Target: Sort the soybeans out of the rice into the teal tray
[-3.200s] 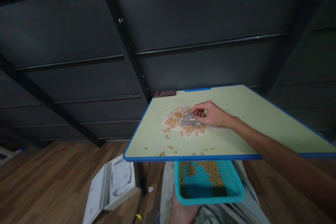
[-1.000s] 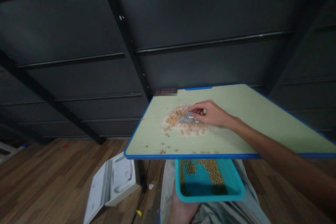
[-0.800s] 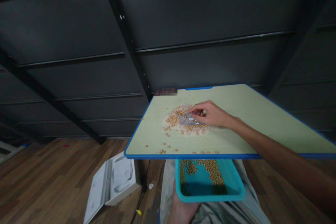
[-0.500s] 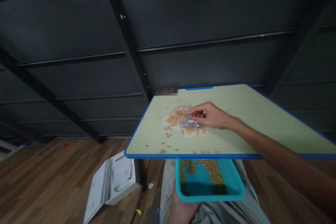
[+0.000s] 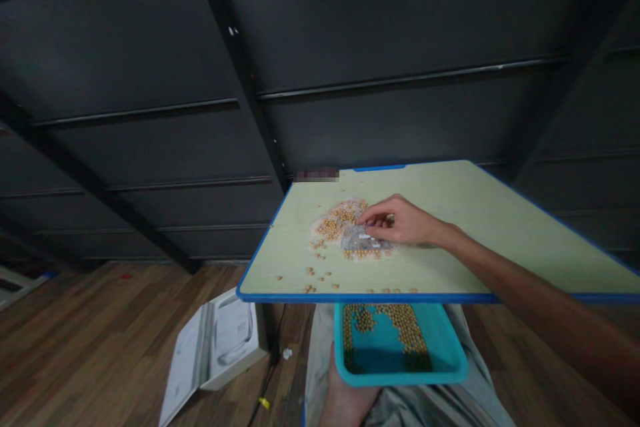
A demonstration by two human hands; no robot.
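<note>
Head view, nearest first: left hand [image 5: 345, 400] sat low on the lap, under the near left corner of a teal tray [image 5: 450, 360]; only its back showed, so whether its fingers were spread or curled could not be told. Tray rested on the lap just below the table's near edge, a band of yellow beans [image 5: 400, 323] lying along its far and left sides. On the wood floor to the left, an open white box [image 5: 215, 347].

Table [image 5: 500, 227], pale green with blue rim, carried a few stray beans near the front edge. Further in, left of centre, a heap of mixed beans and white grains [image 5: 340, 220]. Right hand [image 5: 405, 223] reached across from the right, forearm over the tabletop. Fingers [image 5: 373, 217] drawn together and bent down, tips pressing a small clear curved piece [image 5: 357, 240] against the near side of the heap; exact grip on it too small to make out.

Behind the table, dark panelled wall [image 5: 400, 27] with slanting beams
</note>
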